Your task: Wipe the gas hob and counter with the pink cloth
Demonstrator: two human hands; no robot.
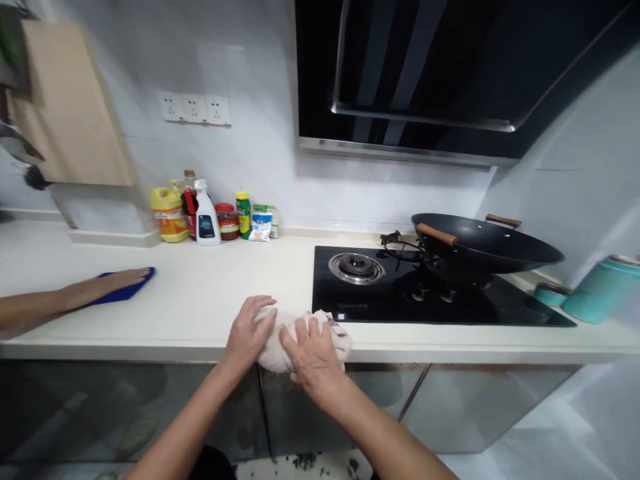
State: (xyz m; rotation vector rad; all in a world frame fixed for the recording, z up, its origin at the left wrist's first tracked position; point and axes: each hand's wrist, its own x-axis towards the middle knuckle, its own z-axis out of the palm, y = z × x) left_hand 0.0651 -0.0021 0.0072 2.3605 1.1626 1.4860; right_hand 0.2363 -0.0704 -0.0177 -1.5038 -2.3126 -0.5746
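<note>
Cloth of crumpled pale pink fabric (274, 352) lies bunched at the lower middle of the frame, on the front edge of the long cream-white table (215, 293), just beside the corner of the black glass hob (370, 301). The person's bare right hand (315, 353) presses down over it, fingers bent and a little spread; whether they close on the fabric underneath, I cannot tell from where I stand. The bare left hand (250, 333) is at the left side of the bundle, thumb and fingers curved and apart.

Another person's hand (113, 283) reaches in from the left edge of the frame and lies flat on a dark blue folded cloth (131, 292).

Against the white wall, left of the upper middle, stand a yellow plastic jug (169, 213), a white spray bottle with a dark label (207, 217), a red-lidded jar (227, 223), a slim green container with a yellow cap (243, 217) and a blue-and-white packet (261, 228). At the right, a wide black wok with wooden handles (495, 245) sits over the hob, near a teal cylindrical canister (603, 290).
</note>
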